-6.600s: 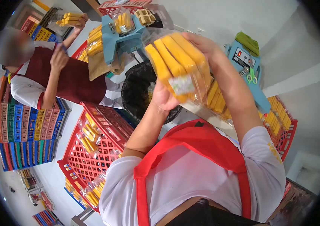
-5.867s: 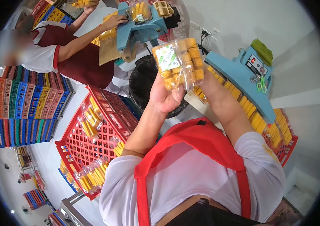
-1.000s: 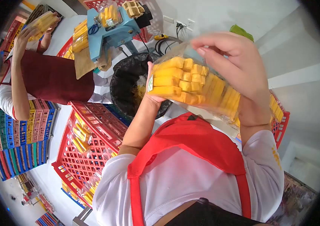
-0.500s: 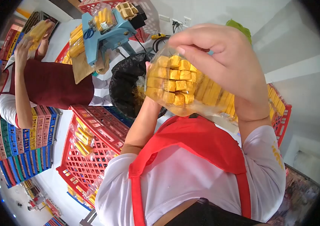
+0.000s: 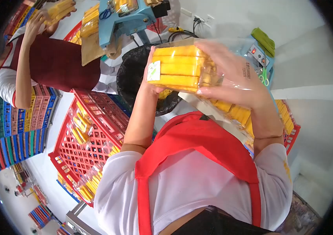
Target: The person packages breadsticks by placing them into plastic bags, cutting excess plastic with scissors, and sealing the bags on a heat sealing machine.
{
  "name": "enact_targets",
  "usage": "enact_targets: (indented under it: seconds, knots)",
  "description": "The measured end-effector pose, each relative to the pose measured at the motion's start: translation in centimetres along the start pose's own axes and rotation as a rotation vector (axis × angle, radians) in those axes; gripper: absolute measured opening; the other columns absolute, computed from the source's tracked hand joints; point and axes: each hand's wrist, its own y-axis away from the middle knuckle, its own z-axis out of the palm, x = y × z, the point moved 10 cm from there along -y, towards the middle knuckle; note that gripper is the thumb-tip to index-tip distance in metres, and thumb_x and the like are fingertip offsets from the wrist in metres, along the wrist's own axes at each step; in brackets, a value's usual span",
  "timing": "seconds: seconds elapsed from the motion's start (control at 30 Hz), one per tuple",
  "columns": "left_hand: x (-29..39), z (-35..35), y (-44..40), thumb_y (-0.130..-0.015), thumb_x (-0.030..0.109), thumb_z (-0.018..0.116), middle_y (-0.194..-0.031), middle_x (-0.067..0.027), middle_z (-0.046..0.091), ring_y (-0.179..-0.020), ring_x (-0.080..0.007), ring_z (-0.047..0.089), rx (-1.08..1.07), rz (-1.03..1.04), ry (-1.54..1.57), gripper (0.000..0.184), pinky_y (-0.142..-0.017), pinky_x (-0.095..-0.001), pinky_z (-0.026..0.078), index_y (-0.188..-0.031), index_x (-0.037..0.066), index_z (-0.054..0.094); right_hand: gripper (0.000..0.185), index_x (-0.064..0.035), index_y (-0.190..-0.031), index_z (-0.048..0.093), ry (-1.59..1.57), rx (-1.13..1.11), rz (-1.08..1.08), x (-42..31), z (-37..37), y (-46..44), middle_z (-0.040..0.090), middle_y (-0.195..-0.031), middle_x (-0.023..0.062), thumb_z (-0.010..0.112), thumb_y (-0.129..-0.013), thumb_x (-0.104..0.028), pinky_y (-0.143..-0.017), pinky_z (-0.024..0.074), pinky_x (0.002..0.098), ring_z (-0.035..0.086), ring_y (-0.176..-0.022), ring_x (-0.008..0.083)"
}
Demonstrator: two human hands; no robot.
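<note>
The left hand (image 5: 152, 74) cups the labelled end of the clear plastic pack of yellow sticks (image 5: 178, 68), upper centre of the frame; the right hand (image 5: 233, 76) clasps its other end, with loose printed film over that hand. Below the pack, the black-lined bin (image 5: 129, 78) sits left of centre, and more yellow sticks (image 5: 235, 113) lie right of centre. Farther out are 1 red crate (image 5: 109, 127) at lower left, green-handled scissors (image 5: 264, 77) at upper right, and a co-worker (image 5: 56, 64) holding another pack (image 5: 59, 10) at upper left.
</note>
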Motion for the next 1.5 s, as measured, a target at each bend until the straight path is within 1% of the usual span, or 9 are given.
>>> enact_targets:
  seconds: [0.2,0.3,0.37,0.67,1.0,1.17,1.27,1.43,1.5]
  knots:
    - [-0.8,0.1,0.9,-0.082,0.052,0.036,-0.108,-0.0134,0.053,-0.093,-0.0289,0.055,-0.034,0.001,0.113,0.055,-0.08,-0.0429,0.044,-0.11,0.005,0.047,0.059,-0.0073,-0.113,0.047,0.097,-0.103,-0.026,-0.1,0.9,-0.3,0.044,-0.115,0.0143,0.067,-0.059,-0.022,-0.078,0.0415,0.0323,0.052,-0.094,0.0281]
    - [-0.5,0.6,1.2,-0.085,0.042,0.037,-0.11,-0.0149,0.051,-0.094,-0.0301,0.054,-0.161,0.098,0.111,0.047,-0.081,-0.0433,0.044,-0.112,0.004,0.046,0.054,-0.0065,-0.109,0.05,0.216,-0.134,-0.039,-0.1,1.4,-0.7,0.044,-0.113,0.0136,0.066,-0.06,-0.022,-0.077,0.0414,0.0325,0.052,-0.092,0.0279]
    - [0.4,-1.1,1.5,-0.086,0.031,0.037,-0.112,-0.017,0.05,-0.097,-0.031,0.053,-0.022,0.246,-0.038,0.039,-0.083,-0.0447,0.043,-0.113,0.002,0.044,0.052,-0.0062,-0.108,0.052,0.208,-0.171,-0.032,0.2,1.9,-1.1,0.045,-0.112,0.013,0.065,-0.06,-0.022,-0.077,0.0414,0.032,0.052,-0.09,0.0272]
    - [1.1,-1.3,2.0,-0.086,0.021,0.037,-0.112,-0.0186,0.049,-0.098,-0.0315,0.052,-0.131,0.21,0.236,0.035,-0.084,-0.0448,0.042,-0.113,-0.001,0.044,0.048,-0.003,-0.102,0.054,0.196,-0.251,-0.151,-2.3,1.0,-2.2,0.045,-0.105,0.0138,0.064,-0.059,-0.022,-0.075,0.0421,0.0313,0.052,-0.088,0.0272]
    - [2.2,-1.9,2.4,-0.086,0.024,0.039,-0.11,-0.0176,0.051,-0.099,-0.029,0.051,-0.112,0.294,0.214,0.036,-0.086,-0.0428,0.041,-0.11,-0.001,0.046,0.049,-0.0067,-0.1,0.056,0.242,-0.251,-0.273,-4.2,0.9,-2.6,0.047,-0.11,0.0152,0.068,-0.055,-0.021,-0.082,0.0404,0.0341,0.048,-0.097,0.0313]
    - [2.2,1.8,3.7,-0.086,0.035,0.042,-0.11,-0.0142,0.052,-0.1,-0.0257,0.052,-0.358,0.221,0.256,0.042,-0.086,-0.0397,0.041,-0.11,0.0,0.047,0.049,-0.0054,-0.101,0.055,0.197,-0.284,-0.306,-5.1,-0.9,-3.1,0.046,-0.11,0.0163,0.068,-0.055,-0.019,-0.082,0.0399,0.0331,0.048,-0.097,0.0304]
    - [-1.8,-2.6,-0.4,-0.085,0.032,0.043,-0.11,-0.0121,0.053,-0.098,-0.0232,0.053,-0.06,0.173,0.074,0.039,-0.085,-0.0376,0.042,-0.11,0.002,0.048,0.05,-0.003,-0.101,0.055,0.163,-0.375,-0.3,-6.2,0.2,-3.7,0.045,-0.111,0.0174,0.068,-0.054,-0.017,-0.078,0.04,0.0319,0.049,-0.091,0.0268]
    - [-3.9,-1.5,-1.0,-0.087,0.026,0.042,-0.111,-0.0115,0.051,-0.098,-0.0222,0.053,-0.171,0.136,0.156,0.037,-0.084,-0.0356,0.043,-0.114,0.002,0.044,0.046,0.0006,-0.096,0.056,0.155,-0.466,-0.201,-5.7,-0.2,-4.0,0.047,-0.107,0.0198,0.066,-0.056,-0.019,-0.08,0.0404,0.0322,0.05,-0.092,0.0316]
    - [-3.6,-1.5,-1.1,-0.087,0.025,0.041,-0.112,-0.0114,0.051,-0.098,-0.0218,0.053,-0.195,0.148,0.166,0.037,-0.083,-0.0351,0.044,-0.115,0.002,0.043,0.051,-0.0009,-0.101,0.055,0.297,-0.472,-0.266,-5.9,0.0,-3.8,0.044,-0.111,0.0178,0.068,-0.054,-0.018,-0.075,0.0402,0.0306,0.05,-0.083,0.0237]
